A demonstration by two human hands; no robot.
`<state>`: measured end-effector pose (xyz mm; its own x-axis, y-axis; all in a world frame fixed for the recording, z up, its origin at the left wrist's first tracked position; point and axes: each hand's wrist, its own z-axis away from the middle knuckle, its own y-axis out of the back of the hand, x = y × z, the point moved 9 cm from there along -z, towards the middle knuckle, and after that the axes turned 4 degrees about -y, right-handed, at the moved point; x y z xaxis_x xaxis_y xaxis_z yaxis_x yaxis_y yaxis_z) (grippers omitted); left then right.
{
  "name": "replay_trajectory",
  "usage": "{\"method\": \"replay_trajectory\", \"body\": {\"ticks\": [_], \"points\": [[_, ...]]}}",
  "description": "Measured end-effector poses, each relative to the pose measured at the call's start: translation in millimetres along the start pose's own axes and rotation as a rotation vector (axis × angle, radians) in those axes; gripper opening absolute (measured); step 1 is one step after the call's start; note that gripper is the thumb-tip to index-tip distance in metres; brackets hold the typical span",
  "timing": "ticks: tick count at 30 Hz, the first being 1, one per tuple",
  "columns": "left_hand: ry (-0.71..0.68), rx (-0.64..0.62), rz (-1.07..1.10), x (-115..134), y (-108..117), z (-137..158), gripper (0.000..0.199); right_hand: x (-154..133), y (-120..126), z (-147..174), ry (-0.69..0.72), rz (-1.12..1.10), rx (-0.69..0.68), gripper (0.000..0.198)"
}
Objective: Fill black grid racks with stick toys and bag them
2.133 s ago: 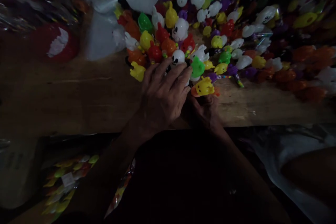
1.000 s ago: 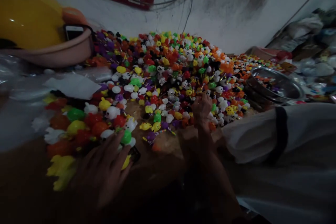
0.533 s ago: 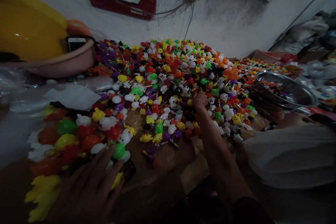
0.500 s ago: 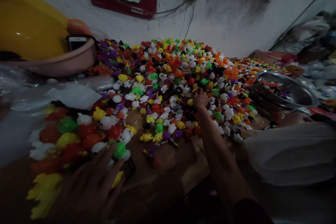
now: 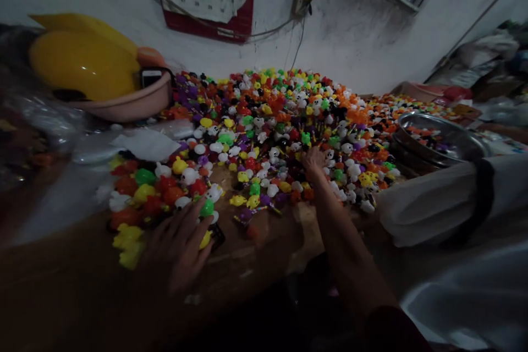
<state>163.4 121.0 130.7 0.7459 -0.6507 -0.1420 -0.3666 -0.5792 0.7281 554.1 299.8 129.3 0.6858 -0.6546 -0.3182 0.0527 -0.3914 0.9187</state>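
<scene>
A large heap of small plastic animal-head toys [image 5: 268, 121], in white, orange, green, yellow, red, black and purple, spreads before me; some have striped sticks. My right hand [image 5: 314, 159] reaches into the heap with its fingers closed. A green toy [image 5: 306, 138] shows just above the fingertips, but I cannot make out what they grip. At lower left, my left hand [image 5: 181, 236] lies with fingers stretched out beside a smaller group of toys [image 5: 165, 190]. A green toy head [image 5: 207, 208] touches or nearly touches its fingertips. A dark object [image 5: 218, 235] is partly hidden beside that hand.
A pink basin [image 5: 136, 107] with a large yellow plastic piece [image 5: 88, 66] and a phone [image 5: 151, 77] stands at back left. Steel bowls [image 5: 466, 146] are at right, above a white cloth-like bundle [image 5: 429, 203] with a dark band. Clear plastic [image 5: 94, 146] lies left.
The view has shifted, so the basin and left-hand toys appear farther right. My right hand stays in the heap, a green toy now above its fingers. The white bundle at right looks different.
</scene>
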Motion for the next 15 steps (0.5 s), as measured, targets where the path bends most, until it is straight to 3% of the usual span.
{"method": "replay_trajectory", "body": {"ticks": [4, 7, 11, 15], "points": [[0.031, 0.008, 0.033, -1, -3, 3, 0.037, -6, -7, 2, 0.051, -0.028, -0.008, 0.036], [0.042, 0.001, 0.044, -1, -3, 3, 0.038, -3, 2, 3, 0.1, -0.038, 0.039, 0.041], [0.007, -0.007, 0.025, 1, -2, -1, 0.039, -12, 21, 10, 0.288, -0.021, 0.154, 0.045], [0.029, -0.027, 0.033, 1, -2, -4, 0.043, -24, 30, 38, 0.427, -0.019, 0.172, 0.049]]}}
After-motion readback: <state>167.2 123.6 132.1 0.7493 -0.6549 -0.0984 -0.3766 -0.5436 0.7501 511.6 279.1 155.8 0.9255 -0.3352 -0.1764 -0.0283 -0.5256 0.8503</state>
